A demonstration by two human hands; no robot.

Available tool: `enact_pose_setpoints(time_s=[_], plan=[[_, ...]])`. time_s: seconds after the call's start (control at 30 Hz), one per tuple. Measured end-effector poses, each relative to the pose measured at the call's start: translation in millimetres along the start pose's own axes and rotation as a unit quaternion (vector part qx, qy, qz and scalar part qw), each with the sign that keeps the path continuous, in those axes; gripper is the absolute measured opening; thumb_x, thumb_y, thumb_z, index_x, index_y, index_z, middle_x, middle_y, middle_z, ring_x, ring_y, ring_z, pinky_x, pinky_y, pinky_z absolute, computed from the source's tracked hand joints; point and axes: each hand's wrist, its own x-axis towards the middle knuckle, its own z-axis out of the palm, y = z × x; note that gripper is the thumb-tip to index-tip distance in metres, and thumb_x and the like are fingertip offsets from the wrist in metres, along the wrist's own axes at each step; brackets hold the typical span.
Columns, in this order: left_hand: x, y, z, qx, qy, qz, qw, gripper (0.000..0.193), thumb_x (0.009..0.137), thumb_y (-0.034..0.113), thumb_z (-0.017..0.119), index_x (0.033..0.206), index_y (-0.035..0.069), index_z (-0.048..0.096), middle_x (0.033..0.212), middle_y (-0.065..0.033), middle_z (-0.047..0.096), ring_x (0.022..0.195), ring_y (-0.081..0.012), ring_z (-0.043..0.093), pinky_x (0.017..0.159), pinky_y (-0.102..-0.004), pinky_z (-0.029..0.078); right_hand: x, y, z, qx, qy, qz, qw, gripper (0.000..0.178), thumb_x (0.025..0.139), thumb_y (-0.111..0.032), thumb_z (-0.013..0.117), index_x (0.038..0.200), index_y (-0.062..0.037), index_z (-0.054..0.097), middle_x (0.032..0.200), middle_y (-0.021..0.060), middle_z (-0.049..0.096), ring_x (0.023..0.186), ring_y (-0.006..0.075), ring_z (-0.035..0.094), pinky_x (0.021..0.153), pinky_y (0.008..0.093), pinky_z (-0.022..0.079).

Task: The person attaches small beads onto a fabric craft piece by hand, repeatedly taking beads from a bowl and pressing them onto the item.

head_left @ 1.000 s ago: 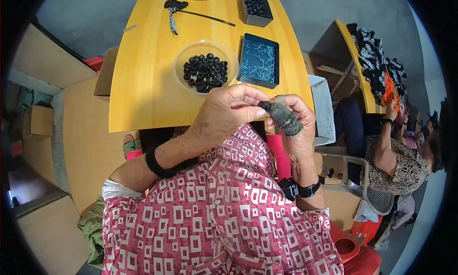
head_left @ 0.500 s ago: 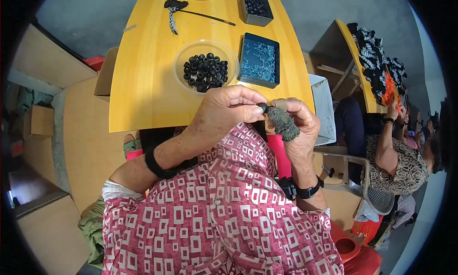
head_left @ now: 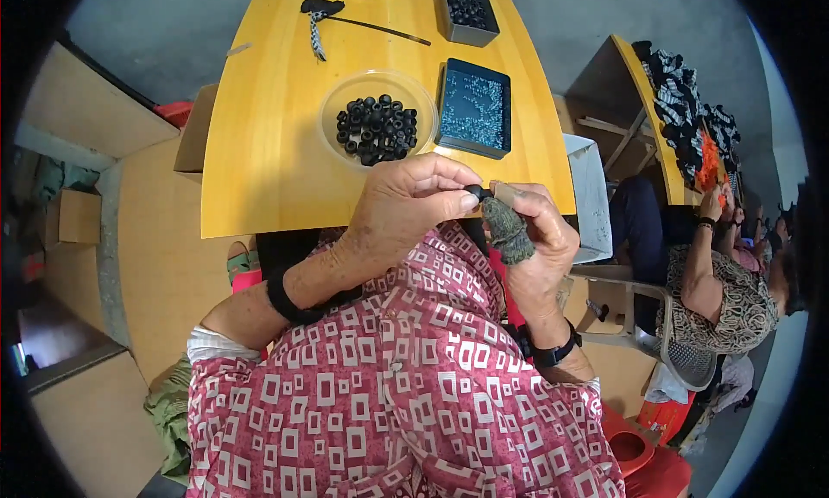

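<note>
On the yellow tabletop (head_left: 268, 127), upper left of centre, lies a thin dark rod (head_left: 380, 29) with a black cloth (head_left: 321, 7) at its left end. Below it, a clear bowl (head_left: 371, 82) holds black bead-like pieces (head_left: 376, 129). At frame centre, the left hand (head_left: 401, 196) has its grip closed, thumb and fingertips clamped on one black bead (head_left: 473, 192). Above, a dark tray (head_left: 507, 122) carries small blue pieces (head_left: 471, 110). Right of the bead, the grey-green knitted piece (head_left: 508, 232) is clamped in the grip of the right hand (head_left: 546, 239); whether bead and knit are joined cannot be told. Compared with the earlier frames, the knit hangs more steeply downward, while the left hand keeps its pinch.
</note>
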Motion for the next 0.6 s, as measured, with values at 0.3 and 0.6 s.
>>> enact_pose_setpoints(time_s=[0.3, 0.6], plan=[[-1, 2, 0, 0.017, -0.009, -0.015, 1.0, 0.018, 0.087, 0.0, 0.063, 0.105, -0.002, 0.063, 0.095, -0.007, 0.068, 0.084, -0.0087, 0.063, 0.076, -0.0219, 0.051, -1, 3, -2, -0.089, -0.01, -0.061, 0.994, 0.025, 0.074, 0.002, 0.075, 0.097, -0.0008, 0.065, 0.094, 0.0086, 0.064, 0.08, 0.0123, 0.059, 0.065, 0.0229, 0.046], [1, -3, -1, -0.039, 0.001, -0.049, 0.998, 0.019, 0.086, 0.002, 0.064, 0.104, -0.001, 0.065, 0.095, -0.0059, 0.068, 0.083, -0.0085, 0.062, 0.074, -0.0219, 0.051, -5, 10, 0, -0.112, 0.007, -0.092, 0.989, 0.03, 0.072, 0.003, 0.075, 0.1, -0.0027, 0.064, 0.095, 0.0098, 0.063, 0.081, 0.0162, 0.062, 0.068, 0.0264, 0.05]])
